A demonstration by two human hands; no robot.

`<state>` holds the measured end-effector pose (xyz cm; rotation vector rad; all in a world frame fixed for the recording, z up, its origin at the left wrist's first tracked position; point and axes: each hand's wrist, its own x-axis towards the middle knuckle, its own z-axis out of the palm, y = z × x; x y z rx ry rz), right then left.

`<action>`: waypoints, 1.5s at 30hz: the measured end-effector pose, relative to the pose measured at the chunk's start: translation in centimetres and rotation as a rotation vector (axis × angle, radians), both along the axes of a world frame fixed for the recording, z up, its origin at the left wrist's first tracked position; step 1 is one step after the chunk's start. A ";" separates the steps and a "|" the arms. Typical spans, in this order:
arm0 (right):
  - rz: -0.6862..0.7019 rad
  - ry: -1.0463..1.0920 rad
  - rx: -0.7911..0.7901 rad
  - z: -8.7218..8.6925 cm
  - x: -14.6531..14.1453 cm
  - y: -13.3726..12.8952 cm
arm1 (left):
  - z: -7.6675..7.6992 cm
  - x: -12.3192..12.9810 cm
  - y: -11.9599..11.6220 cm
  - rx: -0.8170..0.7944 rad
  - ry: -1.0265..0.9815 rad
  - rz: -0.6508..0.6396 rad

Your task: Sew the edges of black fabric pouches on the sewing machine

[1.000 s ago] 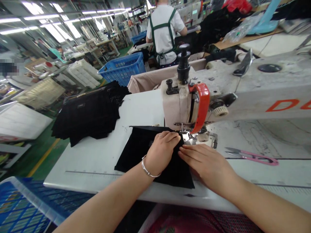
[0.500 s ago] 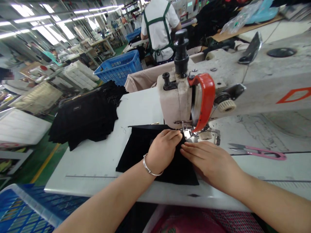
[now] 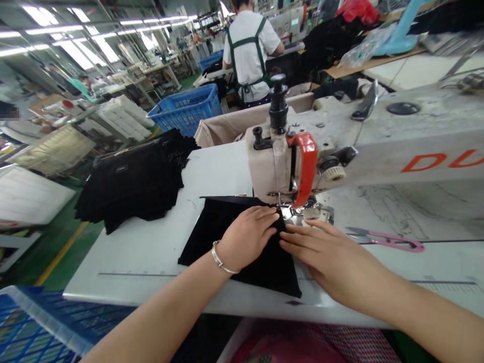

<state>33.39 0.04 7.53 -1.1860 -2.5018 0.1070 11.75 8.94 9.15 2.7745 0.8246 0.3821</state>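
Observation:
A piece of black fabric (image 3: pixel 260 275) lies on the white sewing table, its right edge by the presser foot (image 3: pixel 288 212) of the sewing machine (image 3: pixel 262 166). My left hand (image 3: pixel 245 237), with a silver bangle at the wrist, rests flat on the fabric, fingertips just left of the foot. Stretched fingers of my right hand (image 3: pixel 328 252) touch the fabric's right edge, below the foot; its thumb is mostly hidden. A small gold-coloured piece shows at the fabric's far edge. Pink-handled thread snips (image 3: pixel 393 241) lie right of my right hand.
A stack of black fabric pieces (image 3: pixel 139 176) sits at the table's left end. Blue crates stand behind the table (image 3: pixel 185 108) and at lower left (image 3: pixel 49 322). Behind the machine is a beige cloth-lined bin (image 3: pixel 215 130). A person in a green-strapped apron (image 3: pixel 247 55) stands beyond.
The view has shifted, so the machine appears further left. My right hand's fingers have spread slightly and my left fingers have straightened. The fabric's near right corner has swung slightly towards me.

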 end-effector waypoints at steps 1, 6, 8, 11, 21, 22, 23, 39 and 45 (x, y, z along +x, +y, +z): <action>-0.014 -0.015 -0.016 0.4 1.1 -0.3 | 0.5 -0.4 -0.8 -0.041 0.031 -0.019; -0.179 -0.097 0.055 0.4 4.8 0.8 | 1.1 -2.0 -5.7 -0.084 0.097 -0.159; -0.267 -0.083 0.071 -0.1 4.4 2.5 | 0.5 -2.1 -6.8 -0.033 0.069 -0.161; -0.346 -0.069 0.125 -0.2 2.7 4.3 | -0.4 -2.0 -7.3 0.000 -0.010 -0.146; -0.091 0.261 -0.129 -0.4 -0.7 -4.2 | -1.1 -3.0 -7.7 -0.368 -0.460 0.274; -0.110 0.276 -0.125 -0.8 -1.1 -4.7 | -1.2 -3.0 -7.8 -0.365 -0.464 0.267; -0.131 0.289 -0.118 -1.0 -1.5 -4.9 | -1.2 -3.0 -7.8 -0.361 -0.465 0.265; -0.228 0.364 -0.133 -1.9 -2.8 -5.3 | -1.1 -2.9 -7.9 -0.299 -0.478 0.303; -0.153 0.350 -0.045 -2.1 -2.7 -5.3 | -1.2 -2.8 -7.9 -0.301 -0.480 0.296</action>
